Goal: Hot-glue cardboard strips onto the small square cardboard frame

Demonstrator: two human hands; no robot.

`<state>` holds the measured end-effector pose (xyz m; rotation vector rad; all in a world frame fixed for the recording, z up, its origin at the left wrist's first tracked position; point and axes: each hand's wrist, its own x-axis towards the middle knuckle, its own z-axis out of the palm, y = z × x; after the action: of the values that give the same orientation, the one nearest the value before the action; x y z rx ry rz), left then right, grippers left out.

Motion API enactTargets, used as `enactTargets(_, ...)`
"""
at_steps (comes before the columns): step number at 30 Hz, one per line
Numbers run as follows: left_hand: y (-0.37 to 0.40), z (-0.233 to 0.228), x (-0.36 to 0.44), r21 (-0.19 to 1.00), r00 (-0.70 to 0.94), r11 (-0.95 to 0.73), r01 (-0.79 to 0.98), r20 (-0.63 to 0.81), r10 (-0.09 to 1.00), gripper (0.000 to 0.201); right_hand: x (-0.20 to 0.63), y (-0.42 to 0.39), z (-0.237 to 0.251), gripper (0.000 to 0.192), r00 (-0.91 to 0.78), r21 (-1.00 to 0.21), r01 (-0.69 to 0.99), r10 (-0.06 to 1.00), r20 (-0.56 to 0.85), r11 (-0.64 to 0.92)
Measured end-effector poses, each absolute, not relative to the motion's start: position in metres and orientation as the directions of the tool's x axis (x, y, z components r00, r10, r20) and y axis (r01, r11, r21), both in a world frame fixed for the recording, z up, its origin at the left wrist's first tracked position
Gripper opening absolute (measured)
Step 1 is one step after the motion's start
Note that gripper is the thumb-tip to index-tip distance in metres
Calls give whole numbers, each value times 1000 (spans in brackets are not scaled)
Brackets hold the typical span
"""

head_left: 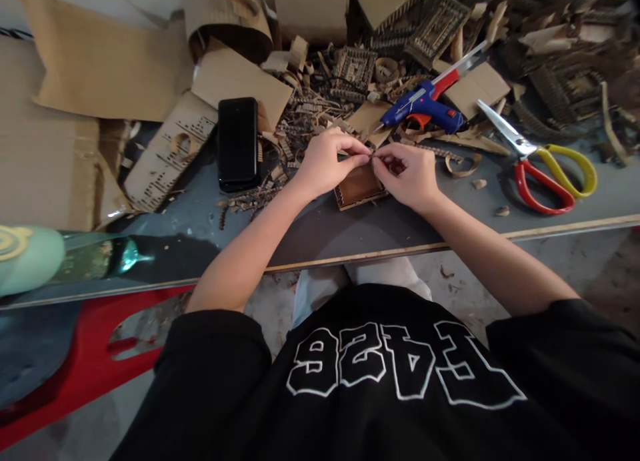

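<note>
My left hand (326, 162) and my right hand (407, 174) meet fingertip to fingertip over a small brown cardboard panel (356, 189) with a toothed edge, lying on the grey tabletop (320, 231). Both hands pinch a thin cardboard strip (371, 155) at the panel's far edge. The strip is mostly hidden by the fingers.
A blue and red glue gun (425, 104) lies just beyond the hands. Scissors with red and yellow handles (545, 167) lie to the right, a black phone (238, 143) to the left. Cardboard sheets (110, 67) and cut scraps (350, 67) crowd the back. A green bottle (95, 257) lies near left.
</note>
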<state>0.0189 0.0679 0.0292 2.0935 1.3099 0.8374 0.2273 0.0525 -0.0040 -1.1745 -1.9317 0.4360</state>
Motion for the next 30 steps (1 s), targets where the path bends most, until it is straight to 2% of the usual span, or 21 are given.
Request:
enactTargets(7,60,18,15,686,355,-462,562,305,884,18,224,48,-2,24,-181,-710,514,870,459,481)
enactTargets(10,56,15,18,722,306,-438,536,317,898,12,226,39,18,24,-221,-685,571,889,402,452)
enactTargets(12,54,14,20,761,256,-390,518,298,920,11,240,30,40,26,-174,-673,634,918,357,382)
enactTargets(14,52,13,20,801,218,-343,491,268,938,14,268,20,60,27,-8,-667,702,940,342,249)
enactTargets(16,50,13,18,847,193,-310,432,249,949,17,311,11,72,32,266,-606,795,885,382,23)
enactTargets(17,49,13,17,871,181,-295,393,242,953,18,336,7,73,38,368,-552,825,857,361,-122)
enactTargets(19,48,12,16,913,154,-261,314,222,963,20,384,0,66,44,489,-357,853,820,297,-380)
enactTargets(20,48,11,16,928,143,-242,282,209,967,21,405,-3,61,46,495,-269,861,833,248,-431)
enactTargets(21,48,10,16,940,137,-225,258,195,971,22,422,-4,55,39,470,-229,875,862,192,-426)
enactTargets(23,49,8,16,953,139,-201,228,172,975,22,442,-5,45,25,389,-272,901,908,157,-339)
enactTargets(26,52,5,15,960,166,-211,184,181,969,24,445,2,43,37,360,-348,892,919,159,-289)
enactTargets(30,53,4,12,972,195,-179,150,148,970,33,439,19,49,57,306,-385,888,948,88,-250)
